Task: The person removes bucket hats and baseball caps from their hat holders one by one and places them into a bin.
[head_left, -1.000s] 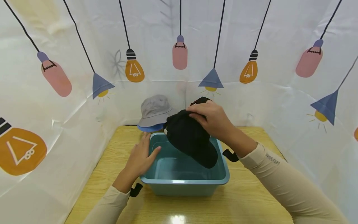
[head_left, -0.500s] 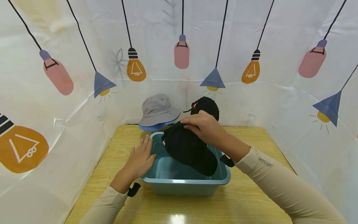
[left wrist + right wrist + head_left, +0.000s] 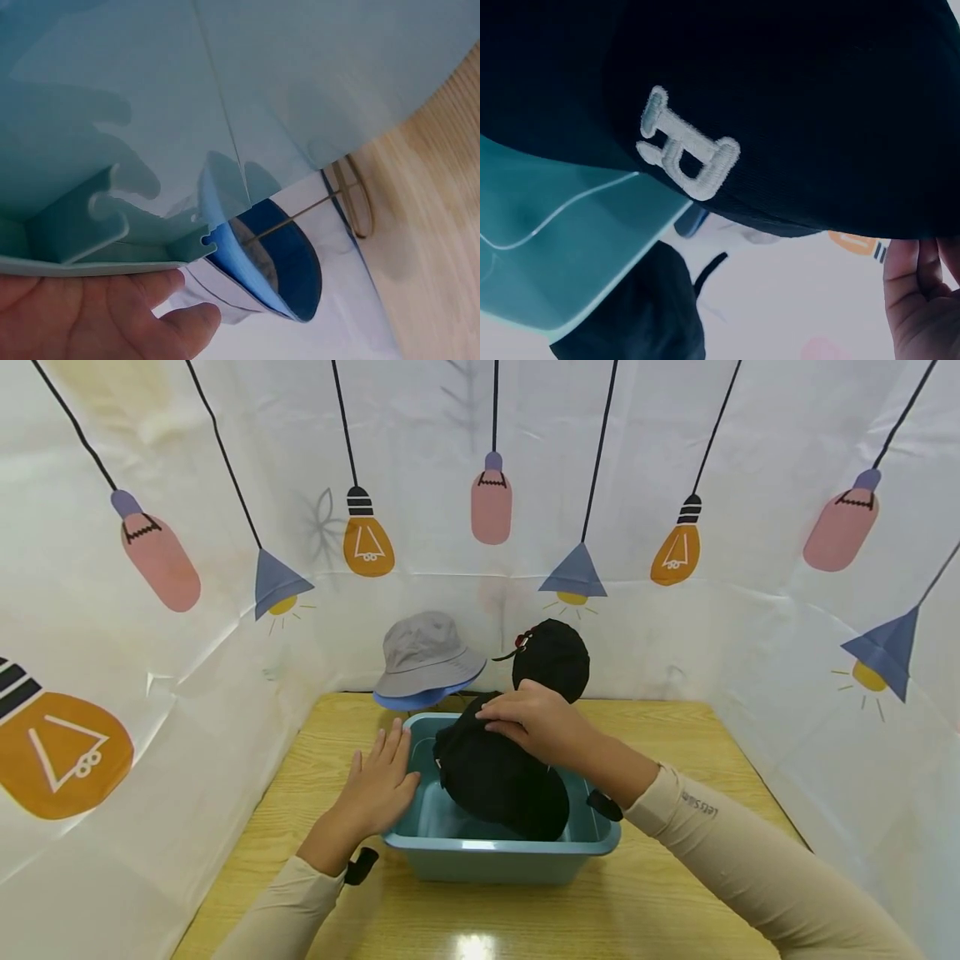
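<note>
My right hand (image 3: 543, 722) pinches the crown of a black baseball cap (image 3: 498, 789), brim toward me, partly down inside a blue-green plastic basin (image 3: 501, 847). In the right wrist view a white embroidered letter (image 3: 690, 150) shows on the front of the cap. Whether the cap touches the basin floor is hidden. At the basin's left rim my left hand (image 3: 377, 785) rests with fairly straight fingers. The left wrist view has those fingers (image 3: 120, 311) along the rim.
Behind the basin a grey bucket hat (image 3: 423, 652) with a blue underside sits on a wire stand (image 3: 358, 199). To its right is a second black cap (image 3: 553, 656). White sheets with printed lamps surround the wooden table (image 3: 675, 752).
The right hand has lowered the black cap further into the basin and shifted slightly left. More of the second cap behind shows. The left hand stays at the rim.
</note>
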`<state>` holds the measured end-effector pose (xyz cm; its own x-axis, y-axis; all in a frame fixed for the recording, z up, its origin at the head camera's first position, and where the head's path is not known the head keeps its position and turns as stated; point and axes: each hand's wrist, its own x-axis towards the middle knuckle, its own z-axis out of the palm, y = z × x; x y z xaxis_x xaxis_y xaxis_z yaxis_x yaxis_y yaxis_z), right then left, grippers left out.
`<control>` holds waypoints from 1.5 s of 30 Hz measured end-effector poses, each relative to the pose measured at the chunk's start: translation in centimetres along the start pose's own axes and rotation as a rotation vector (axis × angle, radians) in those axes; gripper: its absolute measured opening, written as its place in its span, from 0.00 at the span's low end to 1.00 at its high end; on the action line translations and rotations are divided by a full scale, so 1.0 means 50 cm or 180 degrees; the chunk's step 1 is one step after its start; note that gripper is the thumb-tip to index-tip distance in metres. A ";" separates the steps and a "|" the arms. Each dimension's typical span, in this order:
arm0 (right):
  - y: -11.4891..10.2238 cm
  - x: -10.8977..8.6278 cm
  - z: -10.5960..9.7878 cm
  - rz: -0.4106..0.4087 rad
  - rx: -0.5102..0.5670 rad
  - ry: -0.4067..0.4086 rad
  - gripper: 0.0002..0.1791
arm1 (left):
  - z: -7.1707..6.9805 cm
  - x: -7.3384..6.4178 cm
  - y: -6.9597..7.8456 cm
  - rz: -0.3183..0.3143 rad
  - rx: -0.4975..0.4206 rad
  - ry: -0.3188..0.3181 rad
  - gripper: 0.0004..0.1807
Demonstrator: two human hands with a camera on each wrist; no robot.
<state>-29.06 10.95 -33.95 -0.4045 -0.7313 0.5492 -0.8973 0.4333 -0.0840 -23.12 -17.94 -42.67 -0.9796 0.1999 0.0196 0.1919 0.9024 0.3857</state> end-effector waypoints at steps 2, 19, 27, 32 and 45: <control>-0.002 -0.004 0.003 -0.0014 -0.0041 -0.0029 0.13 | 0.000 0.001 0.001 0.0002 -0.0003 -0.0001 0.40; -0.027 -0.015 -0.006 -0.0133 0.0013 -0.0315 0.13 | 0.002 0.004 -0.005 -0.0013 -0.0024 0.0009 0.38; -0.037 -0.030 0.008 -0.0209 0.0144 -0.0474 0.14 | 0.005 -0.002 -0.002 -0.0034 -0.0054 -0.0014 0.38; -0.039 -0.032 0.014 -0.0170 0.0158 -0.0580 0.14 | 0.003 -0.005 -0.001 -0.0037 -0.0067 -0.0006 0.38; -0.046 -0.035 0.018 -0.0265 -0.0013 -0.0738 0.13 | 0.001 -0.003 -0.001 0.0014 -0.0016 0.0021 0.37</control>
<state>-26.46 10.75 -35.45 -0.3593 -0.8657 0.3484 -0.9287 0.3683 -0.0427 -23.00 -17.97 -42.73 -0.9791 0.2014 0.0273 0.1960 0.8996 0.3903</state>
